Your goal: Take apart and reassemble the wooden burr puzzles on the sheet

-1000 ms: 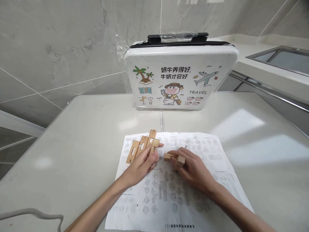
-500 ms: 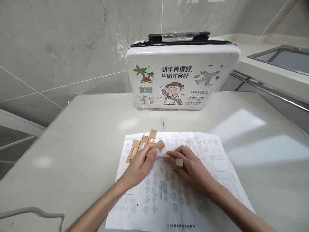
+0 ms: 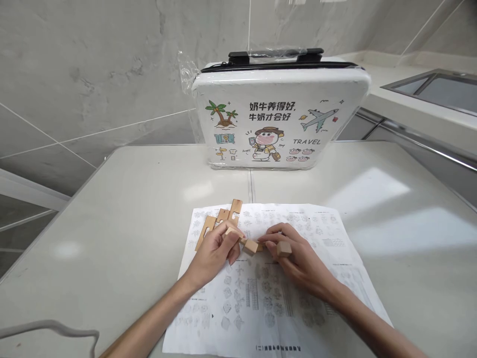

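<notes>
Above a printed sheet (image 3: pixel 261 318), my left hand (image 3: pixel 216 251) pinches a notched wooden puzzle piece (image 3: pixel 250 246) whose squared end points right. Close beside it, my right hand (image 3: pixel 294 256) is closed around another wooden puzzle piece (image 3: pixel 284 249), its square end sticking up between the fingers. Between the hands the wood nearly meets; I cannot tell if the pieces touch. Three flat wooden puzzle pieces (image 3: pixel 205 229) with cut-out slots lie side by side on the sheet's far left corner, partly covered by my left hand.
A white travel case (image 3: pixel 231 89) in clear plastic wrap stands upright at the back of the pale table (image 3: pixel 130 209). A grey cord (image 3: pixel 48 324) lies at the near left. Behind rises a grey tiled wall (image 3: pixel 112 59), with a counter (image 3: pixel 402 89) at the right.
The left hand's piece has turned and its end has come down and nearer the right hand. The right hand's piece has shifted slightly right and tilted.
</notes>
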`<state>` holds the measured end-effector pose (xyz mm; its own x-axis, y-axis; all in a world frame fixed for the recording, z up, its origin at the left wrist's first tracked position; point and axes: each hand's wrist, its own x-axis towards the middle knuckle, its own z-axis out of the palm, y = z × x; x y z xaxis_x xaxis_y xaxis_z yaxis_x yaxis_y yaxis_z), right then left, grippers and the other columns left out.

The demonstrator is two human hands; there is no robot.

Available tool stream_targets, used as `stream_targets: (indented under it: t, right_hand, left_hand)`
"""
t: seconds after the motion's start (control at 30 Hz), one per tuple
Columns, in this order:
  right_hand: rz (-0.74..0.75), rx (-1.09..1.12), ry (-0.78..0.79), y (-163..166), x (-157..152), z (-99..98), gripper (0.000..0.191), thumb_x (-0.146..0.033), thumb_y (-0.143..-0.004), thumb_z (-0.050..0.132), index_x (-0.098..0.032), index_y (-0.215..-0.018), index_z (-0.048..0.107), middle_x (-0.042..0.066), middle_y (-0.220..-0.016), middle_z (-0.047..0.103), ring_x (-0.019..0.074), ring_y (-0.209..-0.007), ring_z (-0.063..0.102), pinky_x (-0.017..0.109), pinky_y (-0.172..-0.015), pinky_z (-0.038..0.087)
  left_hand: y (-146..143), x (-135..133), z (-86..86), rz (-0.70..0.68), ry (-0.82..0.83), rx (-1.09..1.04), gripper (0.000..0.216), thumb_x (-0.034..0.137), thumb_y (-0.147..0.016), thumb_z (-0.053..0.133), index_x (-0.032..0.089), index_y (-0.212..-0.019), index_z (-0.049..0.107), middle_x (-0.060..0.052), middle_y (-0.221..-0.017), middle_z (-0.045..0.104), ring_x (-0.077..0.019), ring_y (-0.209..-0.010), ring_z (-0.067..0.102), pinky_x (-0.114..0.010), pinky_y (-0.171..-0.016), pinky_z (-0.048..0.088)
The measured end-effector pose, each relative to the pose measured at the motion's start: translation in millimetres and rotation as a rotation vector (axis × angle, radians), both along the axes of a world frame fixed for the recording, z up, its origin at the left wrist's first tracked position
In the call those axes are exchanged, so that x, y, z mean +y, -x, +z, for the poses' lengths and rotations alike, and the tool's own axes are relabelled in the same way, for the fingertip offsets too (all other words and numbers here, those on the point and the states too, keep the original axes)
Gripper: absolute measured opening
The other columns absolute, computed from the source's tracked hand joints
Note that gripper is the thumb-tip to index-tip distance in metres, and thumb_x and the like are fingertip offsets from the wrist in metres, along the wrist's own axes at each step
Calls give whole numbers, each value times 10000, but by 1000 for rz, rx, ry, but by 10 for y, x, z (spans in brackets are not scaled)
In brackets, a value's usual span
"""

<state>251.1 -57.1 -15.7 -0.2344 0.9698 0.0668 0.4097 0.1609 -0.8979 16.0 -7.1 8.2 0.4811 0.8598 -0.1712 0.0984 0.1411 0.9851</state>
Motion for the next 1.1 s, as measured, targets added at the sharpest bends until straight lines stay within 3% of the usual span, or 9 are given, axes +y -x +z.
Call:
stream_targets:
  t: [0.13,0.2,0.27,0.33,0.43,0.6,0.8,0.97,1.1]
  right_hand:
    - [-72,269,166,-48,7,92,388,-518,-1124,436,-256,-985,686,71,-922,657,238,-853,596,404,-788,480]
    - [-116,390,280,-74,6,108,377,-548,-1122,437,-255,-996,637,0,-689,548,196,-670,490,366,-701,421]
    - [-141,494,369,-92,8,108,360,-565,-1112,464,-253,-970,575,-54,-601,401,159,-574,326,329,-615,333]
    - [-131,556,439,-99,17,105,346,-568,-1086,535,-253,-943,523,-71,-631,329,140,-575,232,303,-570,259]
    - [-78,628,524,-95,36,105,314,-541,-1040,635,-256,-980,519,-58,-726,332,133,-611,247,280,-559,257]
    - [-3,926,580,-98,52,108,400,-580,-1034,536,-274,-1280,614,12,-927,425,145,-664,338,298,-579,344]
    - [55,742,510,-101,39,128,278,-458,-1080,584,-241,-1245,638,3,-890,446,128,-671,406,290,-606,406]
    - [185,664,404,-76,36,109,267,-493,-1090,568,-234,-1151,565,18,-898,635,105,-559,521,256,-494,417]
    - [129,565,341,-89,24,55,344,-535,-1089,550,-211,-977,576,-8,-797,595,86,-516,461,250,-486,368]
  left_hand:
    - [13,18,-3,63,2,-20,582,709,-1012,533,167,-804,579,34,-613,545,-73,-480,456,-224,-504,375]
    - [20,29,-3,56,65,-70,579,714,-1012,523,169,-822,562,-7,-694,631,-99,-472,562,-223,-443,400]
    - [26,40,-2,9,145,-139,552,713,-1012,520,181,-866,538,-30,-712,679,-154,-457,641,-234,-371,412]
    - [29,50,0,-25,196,-202,534,713,-1001,542,191,-891,505,-31,-710,700,-161,-403,633,-233,-331,394]
    - [22,57,1,0,209,-247,535,708,-1004,545,177,-944,529,-17,-727,707,-64,-318,483,-196,-340,325]
    - [0,53,-17,45,273,-300,563,641,-1024,589,151,-1300,616,-36,-839,698,-30,-464,406,-198,-464,309]
    - [21,39,-45,-79,377,-357,600,520,-1063,603,182,-1548,501,-134,-1132,736,-120,-714,615,-283,-664,484]
    - [38,39,-51,-153,358,-300,504,507,-1087,552,165,-1455,583,-173,-1260,742,-208,-864,742,-377,-807,576]
    - [39,47,-32,-183,348,-278,435,502,-1088,550,146,-1317,649,-193,-1275,759,-255,-937,786,-425,-905,596]
